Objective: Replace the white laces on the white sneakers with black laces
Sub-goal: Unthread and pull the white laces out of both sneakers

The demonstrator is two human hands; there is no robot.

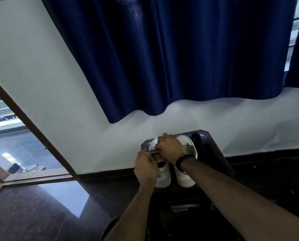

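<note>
We are working on the left sneaker (163, 176), which is sitting on a small dark bench (220, 153) set against the white wall (58, 101). The right sneaker (186, 179) is standing just beside the left sneaker, touching it or nearly so, both with their heels toward us and toes toward the wall.

Our left hand (145, 168) is resting over the near, outer side of the left sneaker, its fingers (144, 152) curling in toward the lacing area; whether they are pinching a lace there we cannot tell. Our right hand (170, 147) is reaching across over the left sneaker's front part, its fingers curled down at the lacing, and what they are clamped on is hidden under the hand. A loop of white lace (152, 142) is arching up just beyond the left sneaker's toe side, next to our right hand. A dark band (182, 160) is sitting on our right wrist.

Past the right sneaker, away from the left sneaker, a bundle of black laces (196, 137) is lying on the bench's far corner.

Above the left sneaker, a dark blue curtain (162, 58) is hanging down the wall.
</note>
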